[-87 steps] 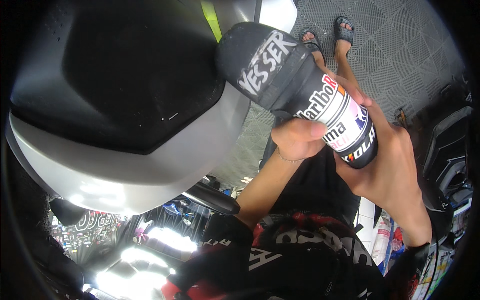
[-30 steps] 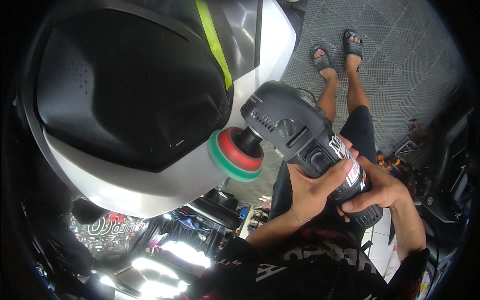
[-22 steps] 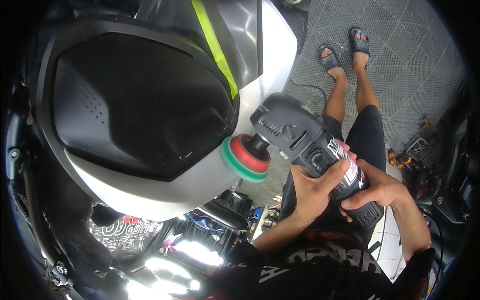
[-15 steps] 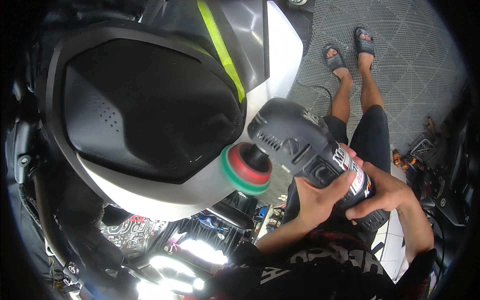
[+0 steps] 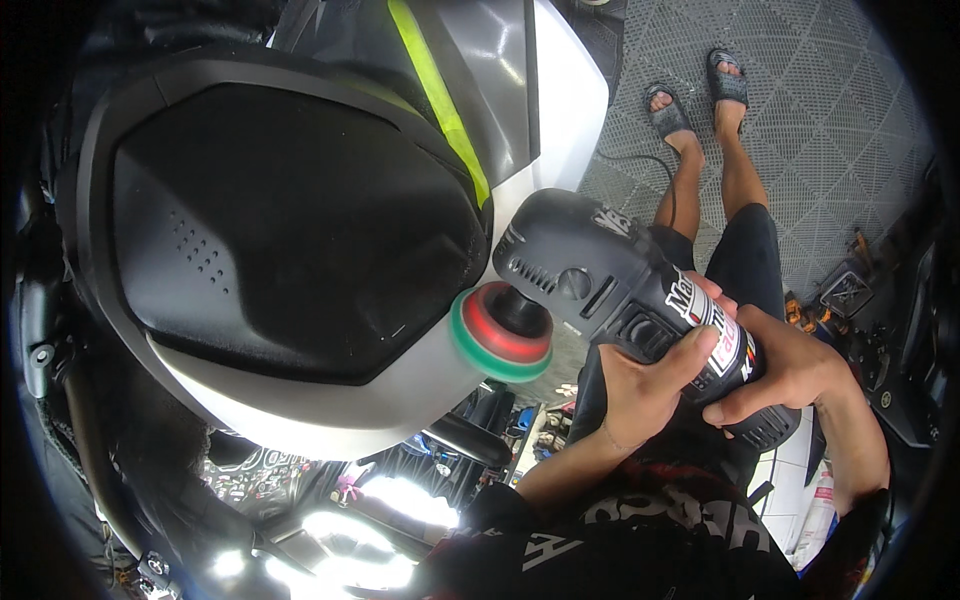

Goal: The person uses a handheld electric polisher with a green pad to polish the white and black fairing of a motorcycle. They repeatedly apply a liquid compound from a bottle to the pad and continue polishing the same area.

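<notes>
A black polisher (image 5: 585,268) is gripped by both my hands. My left hand (image 5: 648,392) wraps round its middle from the near side, thumb lying on top by the switch. Further back, my right hand (image 5: 795,365) closes round the rear of the body. At its head sits a round red and green pad (image 5: 502,335), tilted, its green rim against the outer right edge of a glossy white-grey body panel (image 5: 300,410). The pad's working face is mostly hidden. Inside that panel lies a large matte black cover (image 5: 290,230) on what looks like a motorcycle.
A neon yellow stripe (image 5: 440,100) runs along the dark bodywork beyond. My legs stretch out over grey grid flooring (image 5: 820,130), with black sandals (image 5: 668,112) on the feet. A thin cable (image 5: 645,157) crosses the floor. Several bright lights (image 5: 350,540) glare at the lower left.
The polisher and both hands have shifted slightly right, and its pad sits a little further along the panel's edge. The view has also moved a little. Both hands keep their hold.
</notes>
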### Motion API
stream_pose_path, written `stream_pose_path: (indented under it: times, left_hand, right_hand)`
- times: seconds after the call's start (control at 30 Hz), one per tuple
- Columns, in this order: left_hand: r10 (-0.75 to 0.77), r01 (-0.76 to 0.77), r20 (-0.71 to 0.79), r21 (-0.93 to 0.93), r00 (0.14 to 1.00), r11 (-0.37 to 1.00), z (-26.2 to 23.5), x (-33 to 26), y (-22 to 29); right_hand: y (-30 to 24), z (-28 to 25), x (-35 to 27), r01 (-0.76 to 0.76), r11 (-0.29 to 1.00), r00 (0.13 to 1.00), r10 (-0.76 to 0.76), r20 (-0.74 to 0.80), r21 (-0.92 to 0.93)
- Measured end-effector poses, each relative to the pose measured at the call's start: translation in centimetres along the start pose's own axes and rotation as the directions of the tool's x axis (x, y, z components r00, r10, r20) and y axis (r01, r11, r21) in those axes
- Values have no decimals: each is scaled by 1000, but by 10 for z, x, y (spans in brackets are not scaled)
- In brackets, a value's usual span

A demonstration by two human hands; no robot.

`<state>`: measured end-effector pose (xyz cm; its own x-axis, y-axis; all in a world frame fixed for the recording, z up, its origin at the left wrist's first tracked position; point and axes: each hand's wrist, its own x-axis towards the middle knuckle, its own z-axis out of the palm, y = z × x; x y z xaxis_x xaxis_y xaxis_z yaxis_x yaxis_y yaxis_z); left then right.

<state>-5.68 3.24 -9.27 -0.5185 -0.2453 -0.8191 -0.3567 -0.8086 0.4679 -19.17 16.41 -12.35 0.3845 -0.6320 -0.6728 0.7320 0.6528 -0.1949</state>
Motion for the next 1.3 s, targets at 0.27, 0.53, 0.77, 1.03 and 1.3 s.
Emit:
stream_pose_path:
  times: [0.27,0.53,0.77,1.03,1.3]
  left_hand:
    - [3,-6,-53,-75,999,997,0,2,-5]
    - [85,-89,35,116,996,989,13,-8,8]
    - [-87,87,-112,-5,990,996,-2,-16,-6]
    - [-33,35,-24,79,999,996,-7,-10,1]
    - [-141,150,-137,59,980,987,-3,-14,-3]
  right_hand:
    - [-4,-1,0,-91,996,995,92,-47,20]
    - [-9,0,-11,22,1000,1000,-22,20,8]
    - [19,3,1,-80,988,994,69,88,132]
    - [13,6,4,83,994,995,-87,48,77]
    - [30,6,5,-45,996,998,42,36,74]
